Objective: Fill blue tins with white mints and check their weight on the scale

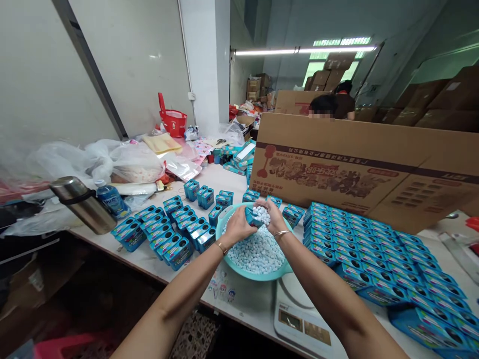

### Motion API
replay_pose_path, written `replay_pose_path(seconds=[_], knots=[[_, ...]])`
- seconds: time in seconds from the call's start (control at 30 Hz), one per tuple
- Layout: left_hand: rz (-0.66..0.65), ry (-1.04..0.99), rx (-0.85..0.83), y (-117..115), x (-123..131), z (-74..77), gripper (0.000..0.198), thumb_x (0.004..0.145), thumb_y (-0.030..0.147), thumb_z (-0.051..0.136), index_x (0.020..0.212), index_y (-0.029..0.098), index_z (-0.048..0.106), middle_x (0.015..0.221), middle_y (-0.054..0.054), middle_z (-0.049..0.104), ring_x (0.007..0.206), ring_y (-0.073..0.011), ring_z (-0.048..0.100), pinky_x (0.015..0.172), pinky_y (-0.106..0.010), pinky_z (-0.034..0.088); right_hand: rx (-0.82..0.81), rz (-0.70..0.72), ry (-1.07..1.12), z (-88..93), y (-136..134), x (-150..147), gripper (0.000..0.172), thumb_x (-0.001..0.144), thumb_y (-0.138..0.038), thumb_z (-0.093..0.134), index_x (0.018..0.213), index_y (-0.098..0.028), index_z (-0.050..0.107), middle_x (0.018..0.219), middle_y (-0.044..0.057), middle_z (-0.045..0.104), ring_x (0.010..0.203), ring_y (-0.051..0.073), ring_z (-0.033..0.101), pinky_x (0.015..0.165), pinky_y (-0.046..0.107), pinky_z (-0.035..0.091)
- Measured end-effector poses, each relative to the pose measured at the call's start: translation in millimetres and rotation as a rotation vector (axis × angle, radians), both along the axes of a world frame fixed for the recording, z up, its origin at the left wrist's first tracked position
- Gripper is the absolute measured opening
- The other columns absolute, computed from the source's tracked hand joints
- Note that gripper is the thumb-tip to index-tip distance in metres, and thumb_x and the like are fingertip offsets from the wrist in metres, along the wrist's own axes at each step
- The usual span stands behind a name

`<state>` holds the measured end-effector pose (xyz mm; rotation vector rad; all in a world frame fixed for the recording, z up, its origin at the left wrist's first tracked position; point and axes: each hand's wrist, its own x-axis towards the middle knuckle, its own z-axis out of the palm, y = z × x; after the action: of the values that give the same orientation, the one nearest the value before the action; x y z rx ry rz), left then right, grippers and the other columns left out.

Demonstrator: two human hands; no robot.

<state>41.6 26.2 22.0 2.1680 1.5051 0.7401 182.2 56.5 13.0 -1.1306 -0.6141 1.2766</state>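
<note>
Both my hands meet over a teal bowl heaped with small pale blue candies. My left hand is closed round a small blue tin. My right hand is cupped closed over a clump of the candies right at the tin's top. The bowl rests on a white digital scale at the table's near edge. Rows of matching blue tins lie to the left of the bowl, and a larger block of blue tins lies to the right.
A big cardboard box stands behind the bowl, with another person beyond it. A steel flask and a blue bottle lie at the left, with plastic bags and a red basket further back.
</note>
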Motion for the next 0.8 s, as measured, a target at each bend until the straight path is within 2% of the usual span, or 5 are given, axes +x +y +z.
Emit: replay_pose_path(seconds=[0.2,0.3,0.53,0.7,0.8], knots=[[-0.097,0.076,0.029,-6.2,7.0,3.9,0.057,0.063,0.026,0.074,0.115,0.018,0.051,0.115,-0.011,0.062,0.109,-0.0306,0.061,0.090,-0.039,0.051,-0.003,-0.198,-0.043,-11.1,5.5,-5.6,0.035,0.084,-0.048,0.055,0.062,-0.021,0.064,0.060,0.006,0.069,0.072,0.024,0.069,0.074,0.035,0.055],[-0.112,0.080,0.033,-9.6,8.5,4.9,0.060,0.062,0.022,0.074,0.117,0.019,0.051,0.117,-0.011,0.061,0.113,-0.0310,0.059,0.094,-0.041,0.049,-0.007,-0.247,-0.047,-13.5,7.3,-8.2,0.032,0.081,-0.044,0.058,0.057,-0.023,0.058,0.055,0.005,0.066,0.068,0.024,0.068,0.071,0.037,0.056],[-0.054,-0.011,0.027,-6.4,3.8,2.2,0.057,0.063,0.027,0.074,0.115,0.019,0.051,0.116,-0.010,0.062,0.110,-0.0296,0.061,0.091,-0.039,0.050,0.120,-0.172,-0.100,-3.9,-6.5,-9.8,0.025,0.074,-0.041,0.067,0.059,-0.022,0.063,0.064,0.005,0.070,0.076,0.024,0.069,0.079,0.035,0.053],[-0.057,-0.035,0.014,-3.4,3.5,1.9,0.061,0.063,0.027,0.075,0.118,0.022,0.049,0.120,-0.007,0.062,0.113,-0.0282,0.061,0.094,-0.038,0.050,0.158,-0.154,-0.123,2.2,-11.3,-14.3,0.037,0.079,-0.053,0.060,0.061,-0.021,0.066,0.067,0.007,0.072,0.084,0.025,0.070,0.082,0.035,0.052],[-0.087,-0.013,0.015,-2.7,2.5,0.5,0.065,0.061,0.025,0.076,0.119,0.021,0.048,0.123,-0.009,0.061,0.117,-0.0298,0.059,0.098,-0.041,0.048,0.165,-0.068,-0.147,6.7,-12.9,-23.8,0.044,0.083,-0.058,0.055,0.065,-0.020,0.069,0.073,0.008,0.074,0.091,0.025,0.069,0.087,0.035,0.051]])
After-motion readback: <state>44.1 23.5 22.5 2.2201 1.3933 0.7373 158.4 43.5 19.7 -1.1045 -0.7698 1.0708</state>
